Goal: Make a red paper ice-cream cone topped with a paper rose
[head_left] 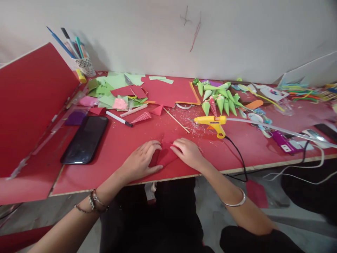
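A small piece of red paper [166, 154] lies near the table's front edge, between my hands and hard to tell from the red tabletop. My left hand [143, 158] is curved around its left side, thumb low and fingertips higher up, both at the paper. On the other side, my right hand [188, 153] pinches the upper right part between thumb and fingers. Just beyond lie a thin wooden stick [177, 120], a red patterned paper cone [142, 117] and a plain red cone [158, 110]. A yellow glue gun [212, 123] rests right of my right hand.
A black phone [84, 140] and a marker [119, 118] lie left. Green paper scraps [105, 95], a red sheet [168, 89] and several green cones [221, 100] fill the back. A pen cup [85, 66] stands far left. The glue gun's cord [238, 153] hangs over the front edge.
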`<state>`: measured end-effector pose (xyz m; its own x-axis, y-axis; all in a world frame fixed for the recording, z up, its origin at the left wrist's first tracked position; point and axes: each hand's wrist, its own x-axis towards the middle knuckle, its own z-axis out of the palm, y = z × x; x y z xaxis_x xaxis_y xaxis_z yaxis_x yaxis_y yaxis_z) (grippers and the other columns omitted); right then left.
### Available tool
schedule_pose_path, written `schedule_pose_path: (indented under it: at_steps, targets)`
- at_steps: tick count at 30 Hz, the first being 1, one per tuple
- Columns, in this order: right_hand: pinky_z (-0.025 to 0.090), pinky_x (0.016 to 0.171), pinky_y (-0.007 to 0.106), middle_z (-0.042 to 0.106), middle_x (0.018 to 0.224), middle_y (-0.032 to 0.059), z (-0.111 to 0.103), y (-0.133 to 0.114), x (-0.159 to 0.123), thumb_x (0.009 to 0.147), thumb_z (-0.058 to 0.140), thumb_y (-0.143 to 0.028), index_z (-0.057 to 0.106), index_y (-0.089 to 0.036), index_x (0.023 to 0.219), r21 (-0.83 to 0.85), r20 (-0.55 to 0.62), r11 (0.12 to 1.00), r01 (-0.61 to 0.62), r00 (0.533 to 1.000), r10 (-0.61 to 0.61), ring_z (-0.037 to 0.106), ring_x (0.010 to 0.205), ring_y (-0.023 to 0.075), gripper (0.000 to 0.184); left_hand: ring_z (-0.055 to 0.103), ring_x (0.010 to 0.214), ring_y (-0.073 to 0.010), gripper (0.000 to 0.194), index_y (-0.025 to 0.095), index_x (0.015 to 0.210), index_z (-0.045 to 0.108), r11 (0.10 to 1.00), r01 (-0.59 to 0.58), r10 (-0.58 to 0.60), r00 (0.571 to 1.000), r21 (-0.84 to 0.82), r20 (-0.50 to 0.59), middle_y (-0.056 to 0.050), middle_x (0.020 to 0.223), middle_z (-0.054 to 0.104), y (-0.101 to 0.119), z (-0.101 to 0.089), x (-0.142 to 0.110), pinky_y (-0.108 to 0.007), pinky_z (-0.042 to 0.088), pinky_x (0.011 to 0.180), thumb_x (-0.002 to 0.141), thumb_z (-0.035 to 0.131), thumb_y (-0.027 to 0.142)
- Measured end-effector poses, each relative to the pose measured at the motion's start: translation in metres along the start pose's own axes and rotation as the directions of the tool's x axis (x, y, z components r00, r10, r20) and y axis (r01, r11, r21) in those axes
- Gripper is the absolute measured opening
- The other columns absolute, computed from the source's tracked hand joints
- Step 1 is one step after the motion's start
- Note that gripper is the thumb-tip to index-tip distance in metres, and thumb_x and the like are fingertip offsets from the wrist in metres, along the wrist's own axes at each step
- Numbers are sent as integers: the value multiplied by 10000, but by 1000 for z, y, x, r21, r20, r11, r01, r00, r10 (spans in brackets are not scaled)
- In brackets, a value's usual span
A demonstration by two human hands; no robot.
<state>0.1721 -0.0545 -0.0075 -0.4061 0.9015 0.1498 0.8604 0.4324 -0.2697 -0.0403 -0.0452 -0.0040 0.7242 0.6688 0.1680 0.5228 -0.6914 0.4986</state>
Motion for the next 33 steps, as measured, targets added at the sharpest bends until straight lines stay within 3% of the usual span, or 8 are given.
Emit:
schedule_pose_path:
  at_steps: [19,29,33]
  targets:
    - [297,629,264,557,692,39,2,-3,3,883,364,-228,507,-172,723,-178,37,982,60,998,-54,472,699,157,222,397,1150,-227,445,202,1176,399,999,-22,19,994,30,107,-86,1227,428,-2,-4,2,-396,351,961,790,499,401]
    - [289,610,264,575,709,40,1,-4,5,871,396,-220,513,-168,735,-198,62,979,47,997,-35,485,701,156,187,362,1179,-228,368,268,1188,460,985,-158,145,976,67,165,-64,1302,370,-5,-10,5,-415,331,967,829,459,350]
    - [288,607,266,576,707,43,2,-3,6,876,388,-231,511,-168,735,-190,61,981,42,998,-31,490,702,159,198,408,1139,-212,317,302,1139,519,980,-198,189,959,22,210,-46,1261,425,-6,-15,5,-399,356,945,833,450,351]
